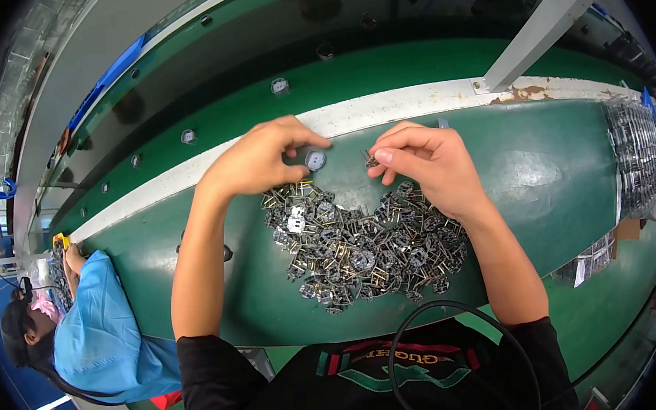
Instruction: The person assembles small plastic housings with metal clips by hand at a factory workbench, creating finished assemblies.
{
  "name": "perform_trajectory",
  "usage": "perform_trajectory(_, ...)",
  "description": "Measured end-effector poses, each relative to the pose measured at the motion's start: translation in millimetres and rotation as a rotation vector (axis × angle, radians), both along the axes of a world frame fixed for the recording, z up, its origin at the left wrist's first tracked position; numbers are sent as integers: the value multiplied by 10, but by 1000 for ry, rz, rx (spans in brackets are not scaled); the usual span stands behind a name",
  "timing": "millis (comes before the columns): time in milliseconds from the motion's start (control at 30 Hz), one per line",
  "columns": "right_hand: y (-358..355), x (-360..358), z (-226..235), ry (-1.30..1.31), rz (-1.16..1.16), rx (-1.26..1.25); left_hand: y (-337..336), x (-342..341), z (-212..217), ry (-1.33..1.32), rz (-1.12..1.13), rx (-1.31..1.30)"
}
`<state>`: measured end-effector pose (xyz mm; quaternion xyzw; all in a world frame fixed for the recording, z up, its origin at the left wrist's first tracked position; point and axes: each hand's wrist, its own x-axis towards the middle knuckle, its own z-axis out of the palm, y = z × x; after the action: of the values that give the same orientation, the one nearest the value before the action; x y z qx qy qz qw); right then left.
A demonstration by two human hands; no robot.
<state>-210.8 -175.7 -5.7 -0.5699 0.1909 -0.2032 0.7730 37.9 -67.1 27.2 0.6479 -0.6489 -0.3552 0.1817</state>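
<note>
A small round grey housing (315, 160) sits on the green bench top, between the spread thumb and index finger of my left hand (270, 154). The thumb is close to its edge; I cannot tell if it touches. My right hand (423, 155) pinches a small dark part with metal pins (371, 159) between thumb and fingertips, the pins pointing up and left. Below both hands spreads a large heap of similar black parts with metal pins (363, 260), with a shiny silvery piece (296, 220) on its upper left.
Beyond a white rail (382, 107) runs a green conveyor belt (236, 108) carrying spaced round parts. A grey post (541, 22) rises from the rail. Stacked clear trays (636, 157) stand at the right end. A person in blue (99, 331) works at the left. A black cable (392, 354) loops before me.
</note>
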Motion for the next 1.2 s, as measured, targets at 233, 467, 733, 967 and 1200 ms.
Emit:
perform_trajectory(233,147,84,-73,-119,-79,-82,114,-296,-230,-192,226,-213)
perform_trajectory(467,201,28,4,-41,-159,-200,397,-795,-205,315,491,-443)
perform_trajectory(733,365,107,66,-118,-230,-966,550,-1050,-273,723,562,-517)
perform_trajectory(967,443,110,42,-106,-257,-942,585,-1091,-280,670,547,-478)
perform_trajectory(1200,490,131,-34,-54,-300,-962,582,-1143,-266,714,596,-496)
